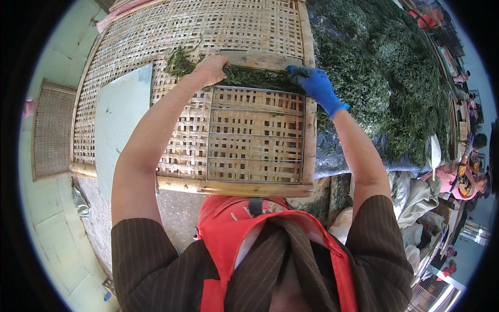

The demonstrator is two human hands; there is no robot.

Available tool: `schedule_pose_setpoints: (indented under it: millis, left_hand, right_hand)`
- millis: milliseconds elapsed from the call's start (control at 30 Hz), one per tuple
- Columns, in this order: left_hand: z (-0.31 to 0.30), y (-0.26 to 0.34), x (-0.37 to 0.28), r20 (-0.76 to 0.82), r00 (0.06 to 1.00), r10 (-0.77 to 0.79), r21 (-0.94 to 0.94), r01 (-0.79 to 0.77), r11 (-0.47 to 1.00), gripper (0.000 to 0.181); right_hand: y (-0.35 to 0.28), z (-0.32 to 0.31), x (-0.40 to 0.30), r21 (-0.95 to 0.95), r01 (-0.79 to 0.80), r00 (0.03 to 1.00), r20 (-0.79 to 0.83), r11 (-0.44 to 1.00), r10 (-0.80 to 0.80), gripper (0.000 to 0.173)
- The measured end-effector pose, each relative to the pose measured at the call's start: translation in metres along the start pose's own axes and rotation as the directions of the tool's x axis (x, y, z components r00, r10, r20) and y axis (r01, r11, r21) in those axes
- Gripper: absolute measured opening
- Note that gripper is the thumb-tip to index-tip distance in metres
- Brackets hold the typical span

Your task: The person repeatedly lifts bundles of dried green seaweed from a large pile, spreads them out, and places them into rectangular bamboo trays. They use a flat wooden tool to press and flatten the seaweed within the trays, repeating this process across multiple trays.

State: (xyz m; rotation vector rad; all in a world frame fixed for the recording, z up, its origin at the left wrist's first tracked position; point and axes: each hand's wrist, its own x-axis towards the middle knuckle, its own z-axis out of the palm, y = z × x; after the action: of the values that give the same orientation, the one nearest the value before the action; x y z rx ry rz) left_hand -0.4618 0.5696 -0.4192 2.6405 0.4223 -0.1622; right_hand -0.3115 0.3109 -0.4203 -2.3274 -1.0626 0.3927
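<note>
Dark green seaweed (259, 78) lies in a narrow strip along the far end of a thin metal wire frame (255, 134), beside a flat wooden board (259, 58). My bare left hand (210, 70) is at the strip's left end, its fingertips bent over the board's edge; a loose tuft of seaweed (179, 64) lies just beyond the wrist. My right hand (317, 86), in a blue glove, rests at the strip's right end with its fingers curled by the board. Whether either hand grips the board or the seaweed is hidden. The wire frame lies flat on a woven bamboo rack (183, 156).
A pale flat panel (122, 117) leans over the rack's left part. At right, a large heap of seaweed (382, 78) covers a blue sheet (331, 156). A white scoop-like tool (435, 154) stands at the heap's near edge. Several people are farther right, one in a patterned sleeve (468, 179).
</note>
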Motion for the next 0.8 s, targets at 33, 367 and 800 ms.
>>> schedule_pose_setpoints:
  millis: [33, 367, 800]
  left_hand:
    - [-0.001, -0.002, -0.001, -0.011, 1.0, -0.002, -0.024, 0.002, 1.0, 0.03]
    - [-0.007, 0.02, 0.006, -0.094, 0.992, 0.088, -0.145, -0.101, 0.984, 0.031]
    - [0.012, -0.004, -0.014, -0.246, 0.969, 0.021, -0.02, -0.027, 0.999, 0.018]
  right_hand:
    - [-0.005, -0.001, -0.001, 0.135, 0.006, 1.0, -0.022, 0.991, -0.003, 0.027]
    - [0.009, -0.002, -0.008, -0.689, 0.262, 0.881, -0.114, 0.676, -0.458, 0.037]
    - [-0.064, 0.052, 0.03, -0.018, 0.167, 0.986, 0.002, 0.986, -0.167, 0.026]
